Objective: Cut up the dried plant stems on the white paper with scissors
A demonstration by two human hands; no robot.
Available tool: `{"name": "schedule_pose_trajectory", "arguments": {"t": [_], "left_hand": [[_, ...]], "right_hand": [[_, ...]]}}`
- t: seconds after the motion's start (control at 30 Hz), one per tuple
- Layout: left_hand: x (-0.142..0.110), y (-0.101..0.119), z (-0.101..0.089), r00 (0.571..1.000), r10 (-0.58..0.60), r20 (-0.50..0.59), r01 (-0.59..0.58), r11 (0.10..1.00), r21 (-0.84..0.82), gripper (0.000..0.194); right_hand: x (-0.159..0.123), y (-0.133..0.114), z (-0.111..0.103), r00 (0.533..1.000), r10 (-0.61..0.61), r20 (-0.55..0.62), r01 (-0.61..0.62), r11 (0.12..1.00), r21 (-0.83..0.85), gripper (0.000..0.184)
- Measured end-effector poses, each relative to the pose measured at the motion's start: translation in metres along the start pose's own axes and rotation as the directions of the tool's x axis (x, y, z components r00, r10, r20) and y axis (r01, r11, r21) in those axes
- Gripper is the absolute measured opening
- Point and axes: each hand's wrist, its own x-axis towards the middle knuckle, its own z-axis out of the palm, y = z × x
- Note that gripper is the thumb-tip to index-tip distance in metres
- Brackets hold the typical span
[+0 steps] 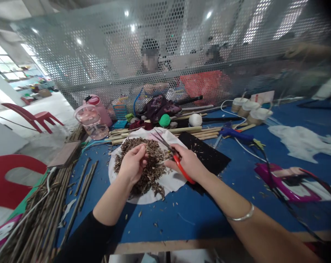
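Observation:
My right hand [189, 162] is closed round a pair of scissors [179, 164] with red handles. Their dark blades stand slightly apart and point up and left over a pile of dried brown plant bits [151, 175]. My left hand [134, 164] hovers over the same pile, thumb and fingertips pinched together. Whatever is between those fingertips is too small to make out. Beneath the pile lies a white cloth [117, 182], spread on the blue tabletop [181, 223]. A black sheet [209, 153] lies beside the cloth, partly behind my right hand.
Long sticks [55, 193] are bundled at left. A pink-lidded jug [92, 122], green yarn ball [164, 120] and white ball [195, 119] stand at the back. A blue glue gun [236, 134], paper cups [258, 115] and magenta device [288, 182] are right. People sit behind the perforated screen [85, 65].

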Motion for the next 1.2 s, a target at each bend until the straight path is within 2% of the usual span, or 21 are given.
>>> {"name": "schedule_pose_trajectory", "arguments": {"t": [0.13,0.3,0.6,0.8,1.2], "left_hand": [[-0.013,-0.009,-0.005,0.994,-0.109,-0.022,0.101,0.966,-0.239,0.014],[-0.012,-0.022,-0.005,0.996,-0.089,-0.004,0.083,0.937,-0.339,0.013],[-0.017,-0.026,-0.003,0.996,-0.085,0.0,0.08,0.938,-0.337,0.007],[-0.019,-0.027,-0.005,0.996,-0.074,0.048,0.085,0.953,-0.292,0.011],[-0.018,-0.026,-0.007,0.997,-0.066,0.036,0.072,0.969,-0.235,0.005]], "right_hand": [[-0.003,-0.006,0.013,0.99,-0.131,0.058,0.134,0.99,-0.046,0.067],[-0.006,-0.014,0.021,0.979,-0.194,0.067,0.201,0.971,-0.128,0.074],[-0.006,-0.016,0.026,0.973,-0.22,0.072,0.228,0.966,-0.123,0.079],[-0.005,-0.014,0.025,0.975,-0.208,0.075,0.217,0.964,-0.151,0.072],[-0.006,-0.019,0.02,0.983,-0.16,0.094,0.178,0.956,-0.235,0.061]]}}
